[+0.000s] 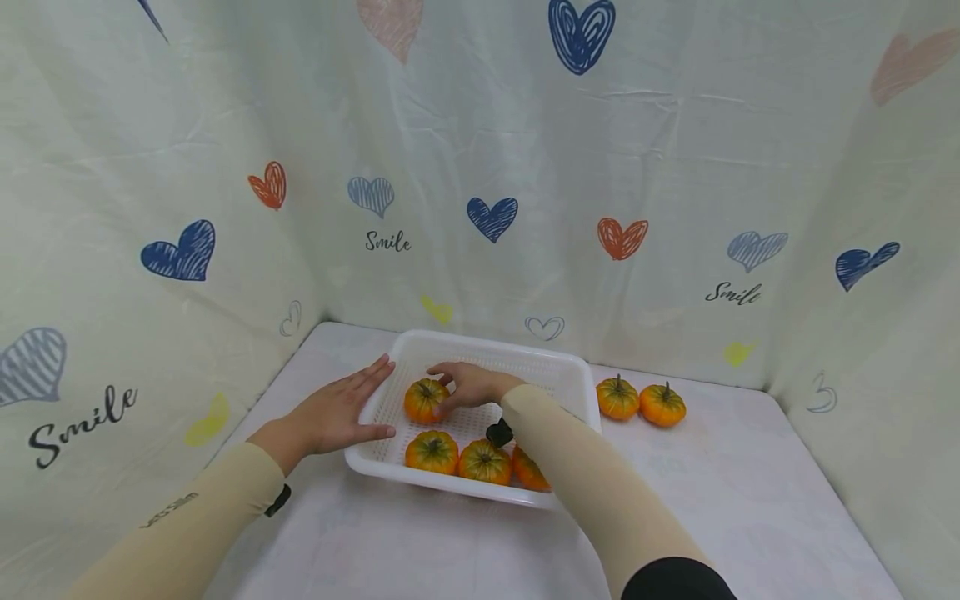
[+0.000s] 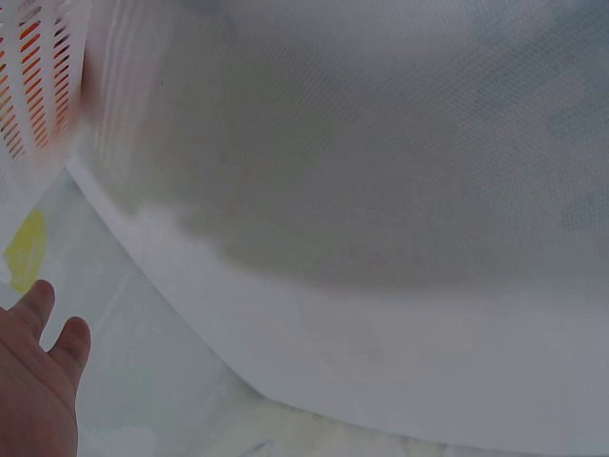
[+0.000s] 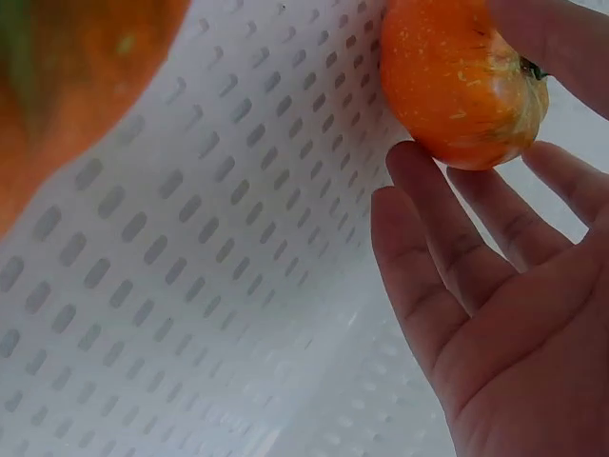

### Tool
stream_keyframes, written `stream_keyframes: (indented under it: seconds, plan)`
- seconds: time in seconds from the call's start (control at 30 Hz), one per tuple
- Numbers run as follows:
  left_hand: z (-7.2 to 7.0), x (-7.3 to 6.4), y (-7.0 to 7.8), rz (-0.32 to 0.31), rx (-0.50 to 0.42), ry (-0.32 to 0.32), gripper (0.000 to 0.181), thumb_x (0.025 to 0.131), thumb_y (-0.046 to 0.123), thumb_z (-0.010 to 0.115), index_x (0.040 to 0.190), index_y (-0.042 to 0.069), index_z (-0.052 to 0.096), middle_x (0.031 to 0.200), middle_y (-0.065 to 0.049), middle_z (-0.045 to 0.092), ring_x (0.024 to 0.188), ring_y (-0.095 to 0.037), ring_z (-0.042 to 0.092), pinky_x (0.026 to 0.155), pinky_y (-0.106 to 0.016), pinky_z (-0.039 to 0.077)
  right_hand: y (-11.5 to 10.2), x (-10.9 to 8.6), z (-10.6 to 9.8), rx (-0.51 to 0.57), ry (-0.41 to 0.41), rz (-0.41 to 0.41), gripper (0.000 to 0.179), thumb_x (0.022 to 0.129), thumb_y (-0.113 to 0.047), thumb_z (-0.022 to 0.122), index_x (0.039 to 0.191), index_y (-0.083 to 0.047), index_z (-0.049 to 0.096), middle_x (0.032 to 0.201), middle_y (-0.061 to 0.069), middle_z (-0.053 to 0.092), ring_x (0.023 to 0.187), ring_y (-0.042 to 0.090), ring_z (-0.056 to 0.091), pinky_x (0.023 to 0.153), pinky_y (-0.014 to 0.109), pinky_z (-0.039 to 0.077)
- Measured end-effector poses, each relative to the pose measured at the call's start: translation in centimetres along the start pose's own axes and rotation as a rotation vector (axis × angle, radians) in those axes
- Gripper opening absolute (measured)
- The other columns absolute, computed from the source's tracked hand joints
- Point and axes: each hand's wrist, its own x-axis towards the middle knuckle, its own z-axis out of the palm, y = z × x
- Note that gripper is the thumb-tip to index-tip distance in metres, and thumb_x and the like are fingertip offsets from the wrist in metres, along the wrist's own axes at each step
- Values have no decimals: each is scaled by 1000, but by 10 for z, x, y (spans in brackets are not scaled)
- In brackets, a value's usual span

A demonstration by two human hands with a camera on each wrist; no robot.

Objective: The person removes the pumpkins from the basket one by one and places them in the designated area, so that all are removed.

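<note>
A white plastic basket (image 1: 480,492) with perforated walls holds several small orange pumpkins. My right hand (image 1: 474,387) reaches into it and has one small pumpkin (image 1: 424,401) between thumb and fingertips, near the back left. In the right wrist view, that pumpkin (image 3: 457,81) has the thumb on one side and fingertips against the other. Along the basket's front wall sit a pumpkin (image 1: 431,452), another pumpkin (image 1: 484,462) and a third pumpkin (image 1: 529,471) partly hidden by my right arm. My left hand (image 1: 337,414) lies at the left rim, fingers extended and thumb spread.
Two more small pumpkins stand on the table right of the basket: one pumpkin (image 1: 618,398) close to its wall, the other pumpkin (image 1: 663,406) beside it. A white cloth covers the table (image 1: 750,492). Behind and at both sides hangs a curtain (image 1: 675,167) printed with hearts.
</note>
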Motion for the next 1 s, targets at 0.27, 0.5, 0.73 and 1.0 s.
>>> stream_keyframes:
  seconds: [0.27,0.5,0.73,1.0]
  plan:
    - [-2,-1,0,5,-6,5,98,89,68,55,159,9,20,165,-10,16,145,-36,29,112,-59,29,0,4,5,-47,-24,11,77,86,-30,81,153,-24,42,147,10,48,134,24,45,113,45,34]
    - [-2,-1,1,6,-4,11,96,90,62,59,159,8,21,165,-11,16,144,-37,30,111,-60,30,-1,5,6,-63,-33,11,76,85,-32,82,151,-25,44,145,9,50,131,24,47,111,44,37]
    - [-2,-1,1,7,8,10,100,88,70,54,159,8,21,165,-11,16,144,-37,30,111,-59,31,1,2,2,-71,-17,15,75,82,-33,84,147,-25,48,142,9,53,126,24,51,108,44,40]
    - [-2,-1,1,-2,10,5,102,87,73,52,160,9,20,165,-11,16,145,-36,30,110,-60,31,5,-3,-3,-82,34,-8,73,81,-27,83,145,-23,49,144,11,51,126,24,50,109,42,39]
